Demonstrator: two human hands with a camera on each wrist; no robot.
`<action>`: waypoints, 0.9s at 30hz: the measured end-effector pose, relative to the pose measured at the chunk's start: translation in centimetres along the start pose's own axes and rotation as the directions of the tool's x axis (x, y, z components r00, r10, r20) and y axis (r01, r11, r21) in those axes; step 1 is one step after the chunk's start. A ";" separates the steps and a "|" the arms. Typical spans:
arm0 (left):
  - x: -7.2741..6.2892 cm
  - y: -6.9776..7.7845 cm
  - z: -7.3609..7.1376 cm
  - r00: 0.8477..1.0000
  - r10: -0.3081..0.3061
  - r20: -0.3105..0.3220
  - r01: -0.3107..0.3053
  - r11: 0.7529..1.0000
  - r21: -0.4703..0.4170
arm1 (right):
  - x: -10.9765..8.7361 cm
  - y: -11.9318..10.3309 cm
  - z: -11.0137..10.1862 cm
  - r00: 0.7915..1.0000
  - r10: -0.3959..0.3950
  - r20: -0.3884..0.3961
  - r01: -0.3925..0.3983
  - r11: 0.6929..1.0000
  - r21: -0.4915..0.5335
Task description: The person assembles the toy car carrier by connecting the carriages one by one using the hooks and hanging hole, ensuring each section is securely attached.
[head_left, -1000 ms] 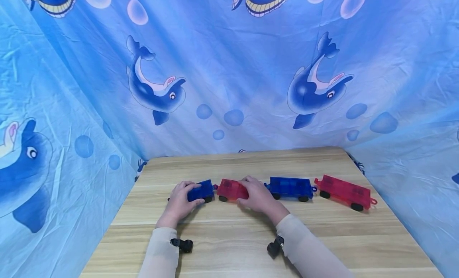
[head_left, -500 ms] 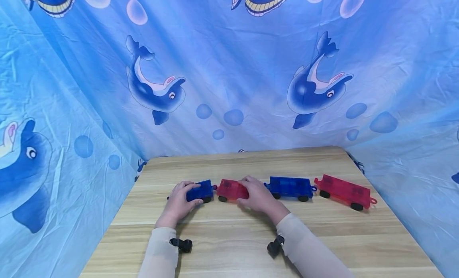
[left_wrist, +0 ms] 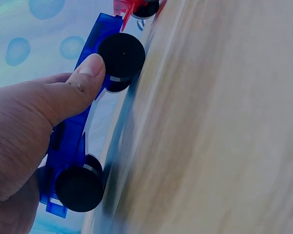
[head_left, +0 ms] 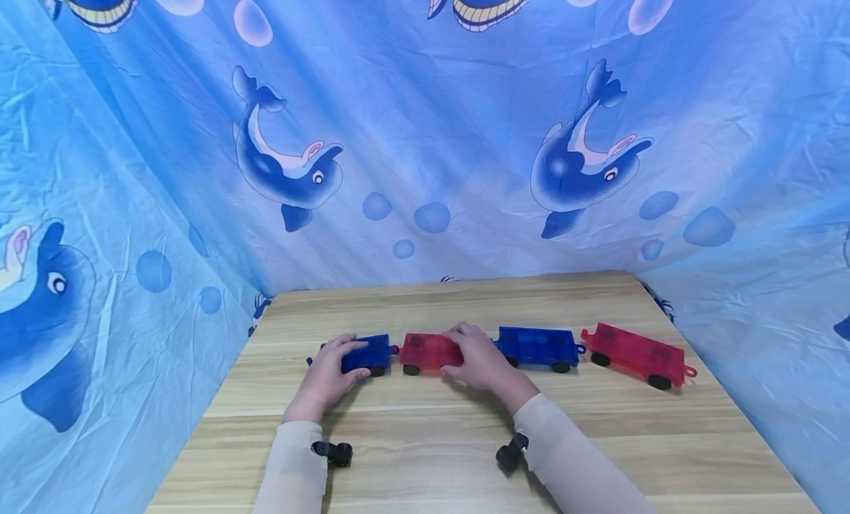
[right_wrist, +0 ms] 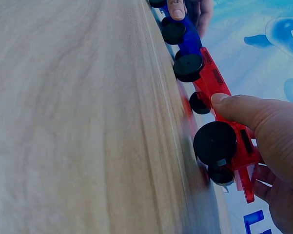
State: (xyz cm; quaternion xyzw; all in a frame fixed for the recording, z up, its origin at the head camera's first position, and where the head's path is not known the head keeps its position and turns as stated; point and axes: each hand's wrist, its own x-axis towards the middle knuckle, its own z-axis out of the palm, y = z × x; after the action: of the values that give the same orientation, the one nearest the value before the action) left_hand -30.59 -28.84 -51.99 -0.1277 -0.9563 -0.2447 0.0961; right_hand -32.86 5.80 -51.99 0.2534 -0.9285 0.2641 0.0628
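Note:
Several translucent toy train cars with black wheels stand in a row on the wooden table [head_left: 425, 455]. My left hand [head_left: 329, 375] grips the leftmost blue train car [head_left: 373, 349] from above, thumb on the near side by a wheel in the left wrist view. My right hand [head_left: 483, 363] holds the red train car [head_left: 423, 349] beside it, covering its right end. In the right wrist view that thumb presses the side of the red car [right_wrist: 215, 87] between its wheels. The two held cars meet end to end at a small coupling [head_left: 395, 349].
To the right of my right hand stands another blue train car [head_left: 536, 346]. A second red train car [head_left: 639, 354] sits angled at the far right, its hitch loop pointing right. Blue dolphin-print cloth [head_left: 398, 130] hangs behind and beside the table.
My left hand has slid slightly left with the blue train car, so its left hitch shows more. My right hand and the red train car have barely shifted.

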 end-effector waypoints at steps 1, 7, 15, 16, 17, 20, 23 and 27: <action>0.0 0.0 0.0 1.000 0.000 0.002 0.000 1.000 0.000 | 0.0 0.1 0.0 1.000 -0.004 -0.002 0.004 1.000 -0.007; -0.1 -0.1 -0.3 1.000 -0.010 0.005 0.010 1.000 0.004 | -0.1 0.3 0.0 1.000 -0.018 0.001 0.018 1.000 -0.020; -0.3 -0.7 -0.6 1.000 -0.016 0.002 0.016 1.000 -0.013 | -1.0 0.2 -1.5 1.000 0.009 0.010 -0.009 0.998 0.064; -0.3 -0.7 -0.6 1.000 -0.017 0.001 0.017 1.000 -0.015 | -1.2 0.3 -1.8 1.000 0.005 0.008 -0.005 0.997 0.075; -0.3 -0.8 -0.6 1.000 -0.018 0.002 0.018 1.000 -0.015 | -1.4 0.4 -2.1 1.000 0.000 0.004 0.000 0.997 0.081; -0.4 -1.1 -0.8 1.000 -0.017 0.002 0.017 1.000 -0.012 | -1.8 1.0 -3.0 1.000 -0.005 -0.020 0.007 0.998 0.067; -0.5 -1.4 -0.9 1.000 -0.017 -0.003 0.017 1.000 -0.011 | -2.2 1.7 -3.6 0.999 -0.005 -0.046 0.007 0.999 0.037; -0.7 -1.6 -1.0 1.000 -0.017 -0.012 0.017 1.000 -0.018 | -2.8 2.6 -4.3 0.998 0.008 -0.057 -0.006 0.999 0.032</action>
State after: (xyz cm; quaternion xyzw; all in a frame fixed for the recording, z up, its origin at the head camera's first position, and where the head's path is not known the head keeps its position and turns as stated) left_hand -30.29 -30.81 -51.96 -0.1188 -0.9546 -0.2549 0.0985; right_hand -31.83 11.16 -50.18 0.2436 -0.9230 0.2859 0.0843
